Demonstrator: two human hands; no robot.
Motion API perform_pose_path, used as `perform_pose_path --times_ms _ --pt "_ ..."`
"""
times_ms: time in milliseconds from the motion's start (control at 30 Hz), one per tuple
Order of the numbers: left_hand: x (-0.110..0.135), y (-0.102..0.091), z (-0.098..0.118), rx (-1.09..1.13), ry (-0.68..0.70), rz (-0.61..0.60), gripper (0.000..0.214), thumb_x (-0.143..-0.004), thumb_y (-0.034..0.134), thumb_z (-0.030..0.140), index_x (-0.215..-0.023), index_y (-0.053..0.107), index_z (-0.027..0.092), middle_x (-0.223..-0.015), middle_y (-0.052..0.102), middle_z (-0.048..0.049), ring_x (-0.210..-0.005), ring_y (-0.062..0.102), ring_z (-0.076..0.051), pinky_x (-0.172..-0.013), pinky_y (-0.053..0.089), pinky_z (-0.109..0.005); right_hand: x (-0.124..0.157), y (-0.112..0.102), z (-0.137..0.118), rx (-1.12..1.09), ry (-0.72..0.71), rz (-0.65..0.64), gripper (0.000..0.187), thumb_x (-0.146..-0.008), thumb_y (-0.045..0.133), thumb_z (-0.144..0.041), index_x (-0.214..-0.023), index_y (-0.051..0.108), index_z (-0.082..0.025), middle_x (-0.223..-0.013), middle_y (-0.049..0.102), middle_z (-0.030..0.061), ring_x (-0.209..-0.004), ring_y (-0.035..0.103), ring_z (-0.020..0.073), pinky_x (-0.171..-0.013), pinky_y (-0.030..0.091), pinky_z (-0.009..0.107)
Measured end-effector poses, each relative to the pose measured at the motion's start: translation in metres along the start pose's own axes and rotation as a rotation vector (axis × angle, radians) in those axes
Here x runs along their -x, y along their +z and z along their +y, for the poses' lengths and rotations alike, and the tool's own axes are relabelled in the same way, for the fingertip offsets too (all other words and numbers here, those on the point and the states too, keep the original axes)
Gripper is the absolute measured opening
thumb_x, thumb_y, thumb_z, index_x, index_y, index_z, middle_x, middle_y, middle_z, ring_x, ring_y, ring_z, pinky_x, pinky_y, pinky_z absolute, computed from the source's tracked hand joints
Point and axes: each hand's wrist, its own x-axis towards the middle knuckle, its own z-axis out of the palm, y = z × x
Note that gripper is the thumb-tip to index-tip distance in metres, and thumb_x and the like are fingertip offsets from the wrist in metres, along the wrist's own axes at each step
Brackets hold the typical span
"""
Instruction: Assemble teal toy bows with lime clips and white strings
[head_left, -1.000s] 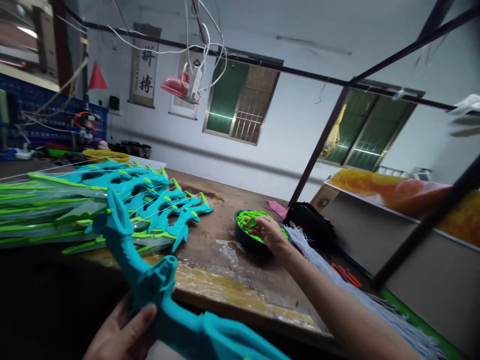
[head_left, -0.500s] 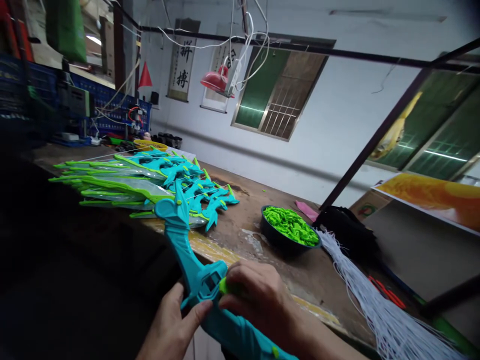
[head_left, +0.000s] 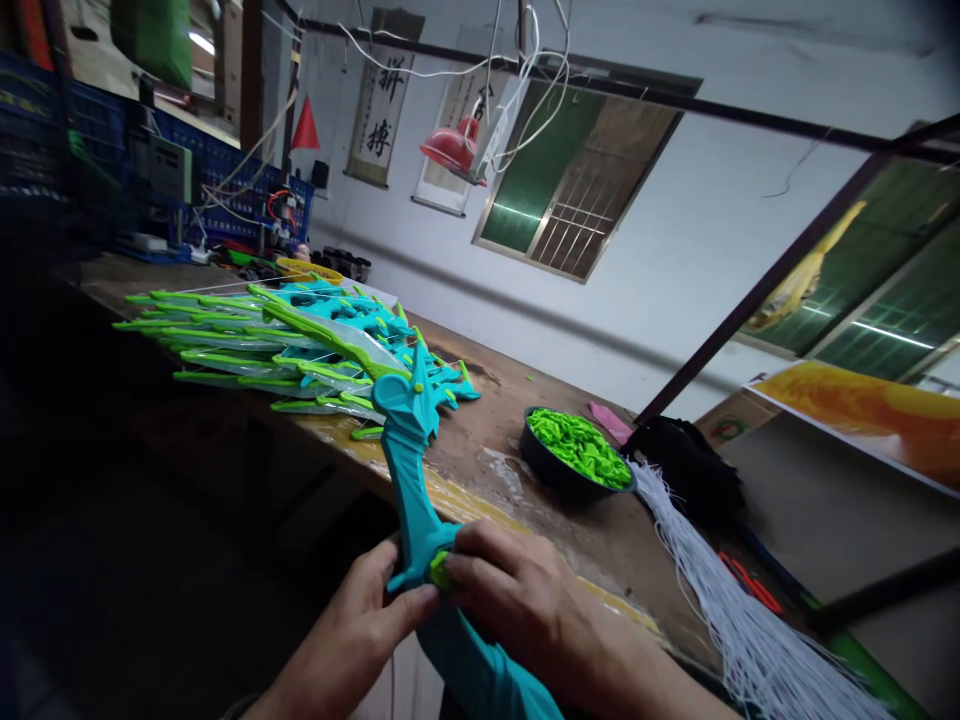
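Note:
A teal toy bow (head_left: 409, 465) with a lime-green limb slants up in front of me, its lower end running out of the bottom of the view. My left hand (head_left: 360, 625) is closed around the bow's middle, with the thumb lying across its front. In the fingers of my right hand (head_left: 525, 590) is a small lime-green plastic piece (head_left: 439, 569), pressed against the bow's middle section. The fingers partly hide this piece and the spot where it meets the bow.
Finished-looking teal and green bows (head_left: 315, 330) lie piled on the brown table (head_left: 480, 440). A dark basin (head_left: 559, 477) holds lime-green pieces. White strings (head_left: 712, 580) hang over the right side, near red-handled scissors (head_left: 750, 582). A red lamp (head_left: 452, 147) hangs above.
The bow has turned and shifted right in view, so its middle opening no longer shows. My right hand has brought the green piece in against the bow. My left hand still holds it.

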Motion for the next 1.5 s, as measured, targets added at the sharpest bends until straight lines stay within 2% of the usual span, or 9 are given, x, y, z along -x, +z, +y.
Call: perform_pose_path --times_ms 367,633,767,833,933,1000,1167,1333,1500 --pt "0.000 0.004 0.003 -0.086 0.036 -0.008 0.053 -0.089 0.069 0.053 -0.127 0.065 0.016 -0.124 0.073 -0.0099 -0.116 0.065 -0.030 -0.099 0.052 -0.035 -0.007 -0.008 0.004 -0.016 -0.148 -0.042 0.033 -0.109 0.038 -0.018 -0.088 0.063 -0.015 -0.088 0.063 0.0050 -0.068 0.048 0.0151 -0.060 0.035 0.028" --pt "-0.004 0.003 -0.004 -0.076 0.069 -0.030 0.048 -0.089 0.070 0.043 -0.125 0.063 0.011 -0.123 0.073 -0.0124 -0.111 0.065 -0.029 -0.097 0.052 -0.037 -0.003 -0.005 0.008 -0.117 -0.123 -0.039 0.020 -0.105 0.048 -0.016 -0.095 0.066 -0.015 -0.095 0.065 0.0063 -0.075 0.054 0.0158 -0.065 0.040 0.028" --pt "-0.002 0.001 -0.004 -0.126 0.055 -0.018 0.050 -0.090 0.069 0.047 -0.127 0.063 0.014 -0.123 0.072 -0.0121 -0.113 0.065 -0.031 -0.096 0.053 -0.038 -0.001 0.002 0.008 -0.257 0.155 0.125 0.007 -0.095 0.069 -0.024 -0.102 0.069 -0.022 -0.117 0.060 0.0085 -0.099 0.060 0.0216 -0.082 0.047 0.032" --pt "0.001 -0.001 -0.003 -0.176 0.024 0.029 0.051 -0.090 0.068 0.051 -0.126 0.063 0.016 -0.122 0.072 -0.0119 -0.115 0.065 -0.032 -0.098 0.053 -0.040 0.001 0.008 0.005 -0.485 0.434 0.209 0.033 -0.084 0.081 -0.035 -0.111 0.066 -0.024 -0.122 0.058 0.0087 -0.105 0.060 0.0240 -0.084 0.050 0.033" --pt "0.007 -0.002 -0.004 -0.235 -0.008 0.098 0.054 -0.088 0.067 0.054 -0.128 0.063 0.019 -0.124 0.071 -0.0127 -0.116 0.064 -0.034 -0.101 0.051 -0.043 0.002 0.017 -0.002 -1.016 0.769 0.158 0.052 -0.078 0.083 -0.050 -0.115 0.060 -0.021 -0.101 0.064 0.0053 -0.087 0.062 0.0215 -0.074 0.051 0.031" --pt "0.013 -0.001 -0.006 -0.238 0.001 0.157 0.053 -0.087 0.068 0.054 -0.129 0.064 0.022 -0.127 0.070 -0.0127 -0.120 0.062 -0.036 -0.103 0.050 -0.045 0.002 0.022 -0.009 -1.183 0.826 0.124 0.051 -0.081 0.078 -0.055 -0.113 0.059 -0.020 -0.090 0.064 0.0029 -0.078 0.060 0.0188 -0.071 0.050 0.030" --pt "0.023 0.006 -0.017 -0.261 0.024 0.349 0.053 -0.080 0.072 0.050 -0.126 0.068 0.024 -0.127 0.069 -0.0128 -0.126 0.058 -0.039 -0.108 0.045 -0.050 0.001 0.021 -0.022 -0.913 0.814 0.138 0.037 -0.086 0.071 -0.050 -0.106 0.064 -0.019 -0.087 0.061 0.0027 -0.078 0.055 0.0187 -0.067 0.044 0.029" --pt "0.025 0.011 -0.030 -0.315 0.086 0.474 0.051 -0.076 0.076 0.049 -0.119 0.073 0.022 -0.123 0.072 -0.0141 -0.122 0.062 -0.040 -0.101 0.052 -0.046 -0.003 0.009 -0.021 -0.690 0.773 0.046 0.027 -0.085 0.067 -0.041 -0.098 0.066 -0.018 -0.084 0.060 0.0021 -0.079 0.052 0.0188 -0.069 0.039 0.029" --pt "0.021 0.014 -0.036 -0.321 0.149 0.427 0.054 -0.079 0.075 0.048 -0.122 0.071 0.016 -0.126 0.071 -0.0177 -0.122 0.062 -0.042 -0.099 0.053 -0.045 -0.006 0.010 -0.015 -0.708 0.745 0.041 0.025 -0.083 0.068 -0.041 -0.087 0.062 -0.017 -0.076 0.056 0.0005 -0.072 0.049 0.0163 -0.063 0.036 0.027"
